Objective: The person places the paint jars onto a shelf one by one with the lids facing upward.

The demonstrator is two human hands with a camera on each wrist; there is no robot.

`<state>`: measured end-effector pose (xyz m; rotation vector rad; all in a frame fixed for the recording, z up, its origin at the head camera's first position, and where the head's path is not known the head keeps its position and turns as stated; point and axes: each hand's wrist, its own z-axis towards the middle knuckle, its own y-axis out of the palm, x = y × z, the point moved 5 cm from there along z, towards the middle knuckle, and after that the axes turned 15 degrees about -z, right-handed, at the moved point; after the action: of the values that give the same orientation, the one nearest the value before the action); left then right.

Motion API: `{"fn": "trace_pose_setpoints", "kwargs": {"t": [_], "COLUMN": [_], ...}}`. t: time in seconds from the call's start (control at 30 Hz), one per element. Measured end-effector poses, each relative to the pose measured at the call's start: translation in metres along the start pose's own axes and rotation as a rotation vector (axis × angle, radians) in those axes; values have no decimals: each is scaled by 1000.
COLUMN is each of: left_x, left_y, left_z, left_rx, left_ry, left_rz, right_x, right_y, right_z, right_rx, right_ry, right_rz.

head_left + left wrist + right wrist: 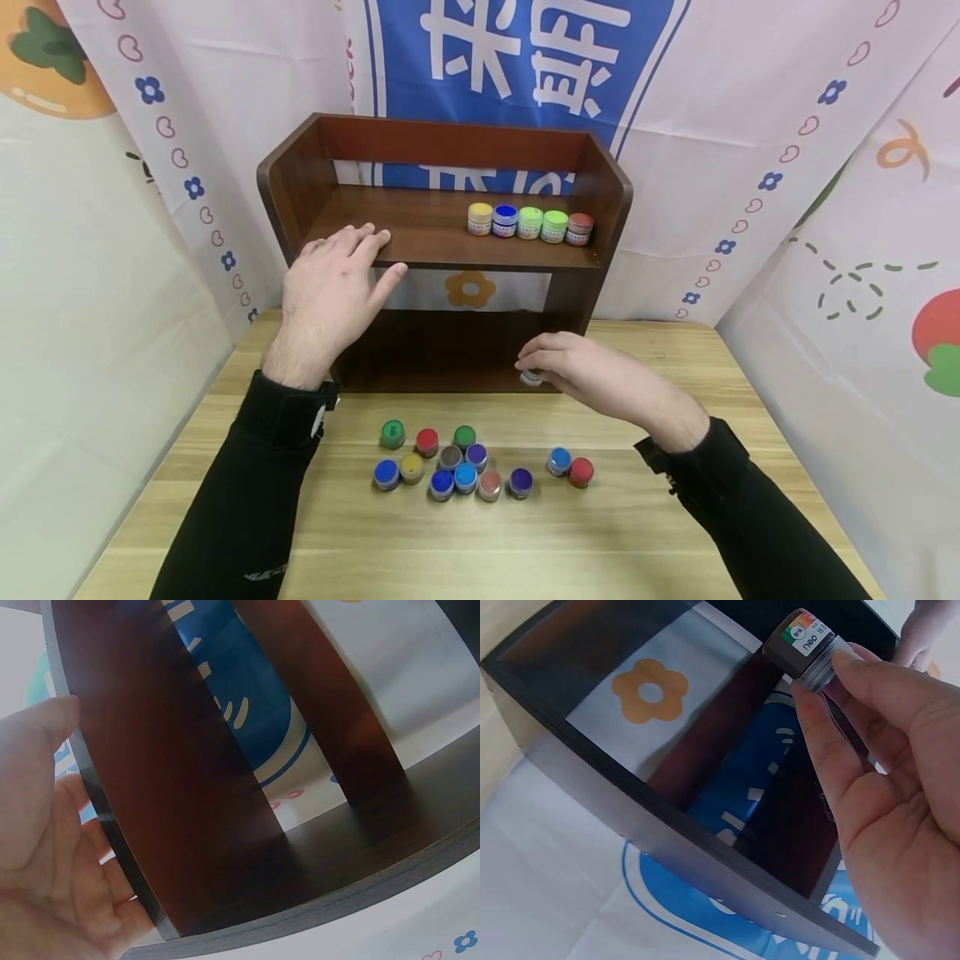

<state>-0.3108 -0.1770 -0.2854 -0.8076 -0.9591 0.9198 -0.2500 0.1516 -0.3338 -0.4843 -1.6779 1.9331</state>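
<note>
My left hand (326, 287) rests on the upper board of a dark brown two-tier shelf (442, 250), its fingers lying on top near the left end. In the left wrist view, the thumb touches the edge of the board, with the fingers on its far side. My right hand (600, 375) pinches a small paint jar (799, 641) by its clear lid, at the front right of the lower tier. Its body looks dark and bears a label. In the head view the hand covers most of this paint jar (531, 377).
A row of several paint jars (529, 222) stands at the right of the upper tier. More jars (451, 457) are scattered on the wooden table (360, 542) before the shelf, with a blue one (558, 461) and a red one (581, 472) farther right. Printed cloth (690, 167) hangs behind.
</note>
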Motion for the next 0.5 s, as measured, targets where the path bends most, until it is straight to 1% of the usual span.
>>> {"fn": "trace_pose_setpoints", "kwargs": {"t": [0.3,0.5], "left_x": [0,0], "left_y": [0,0], "left_z": [0,1], "left_rx": [-2,2], "left_ry": [0,4], "left_rz": [-1,-1], "right_x": [-4,-4], "right_y": [-24,-37], "right_z": [10,16], "right_rx": [28,28], "right_ry": [-15,-6], "right_rz": [-30,-43]}}
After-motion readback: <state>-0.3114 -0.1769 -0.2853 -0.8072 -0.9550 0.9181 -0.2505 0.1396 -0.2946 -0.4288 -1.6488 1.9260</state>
